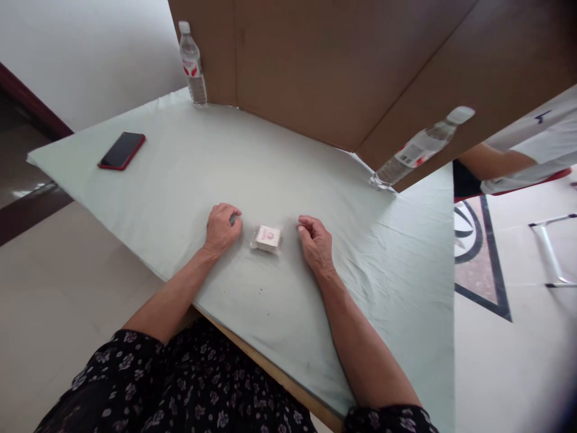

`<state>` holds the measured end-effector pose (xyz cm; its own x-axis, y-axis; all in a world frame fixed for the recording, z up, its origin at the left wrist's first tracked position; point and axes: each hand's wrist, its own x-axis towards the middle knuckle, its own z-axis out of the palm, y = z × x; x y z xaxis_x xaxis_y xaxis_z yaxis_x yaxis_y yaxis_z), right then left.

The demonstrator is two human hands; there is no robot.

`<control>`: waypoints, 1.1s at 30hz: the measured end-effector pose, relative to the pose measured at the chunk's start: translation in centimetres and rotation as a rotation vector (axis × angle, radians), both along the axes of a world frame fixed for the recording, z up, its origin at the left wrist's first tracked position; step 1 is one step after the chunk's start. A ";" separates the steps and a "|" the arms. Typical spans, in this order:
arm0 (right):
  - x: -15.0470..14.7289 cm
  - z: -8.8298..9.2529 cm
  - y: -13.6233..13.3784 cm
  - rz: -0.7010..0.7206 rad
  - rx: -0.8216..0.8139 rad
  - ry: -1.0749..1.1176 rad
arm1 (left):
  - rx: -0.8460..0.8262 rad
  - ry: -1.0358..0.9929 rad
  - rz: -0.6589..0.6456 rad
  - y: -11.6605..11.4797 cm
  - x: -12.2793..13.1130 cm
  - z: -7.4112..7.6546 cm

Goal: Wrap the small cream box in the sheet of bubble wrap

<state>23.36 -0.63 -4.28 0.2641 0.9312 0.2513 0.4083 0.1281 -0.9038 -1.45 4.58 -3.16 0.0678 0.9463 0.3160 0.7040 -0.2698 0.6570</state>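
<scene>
Wrapped block: a small, pale, box-shaped block point(267, 238) with pinkish-red printing on its top face, inside loose, crinkled clear plastic; it lies on the tabletop between the two hands, touching neither.
Left hand: the left hand point(223, 228) rests beside the block, fingers bent and rounded, a narrow gap between thumb and forefinger; whether anything small sits in that gap cannot be told.
Right hand: the right hand point(317, 240) lies on the block's other side, fingers loosely curled, thumb near the forefinger; how far it is closed, I cannot tell.
Cloth: the tabletop point(270, 355) wears a pale green, matte fabric, smooth in the middle, finely wrinkled toward the right, with a few dark specks nearer the body.
Phone: a flat, rounded rectangular phone with glossy black screen and red edge point(121, 150) lies toward the far left.
Bottles: a clear, ribbed plastic bottle with white cap and red-and-white label point(193, 66) stands upright at the far edge; a similar clear bottle point(417, 150) slants in view at the right.
Panel: folded brown cardboard point(306, 66), smooth with straight creases, rises behind both.
Clothing: black floral fabric point(216, 385) covers the body.
</scene>
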 end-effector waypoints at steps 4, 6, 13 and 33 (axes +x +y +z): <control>-0.1 0.3 -0.1 0.018 0.020 -0.068 | 0.016 -0.005 -0.001 0.1 0.0 -0.1; 0.0 0.3 -0.1 0.026 0.018 -0.086 | 0.019 -0.001 -0.001 0.1 0.0 -0.2; 0.2 0.1 0.2 0.043 0.036 -0.123 | 0.044 -0.020 0.007 0.3 -0.1 -0.4; 0.1 -0.2 0.3 0.052 0.073 -0.137 | 0.088 -0.010 0.013 0.8 -0.5 -0.9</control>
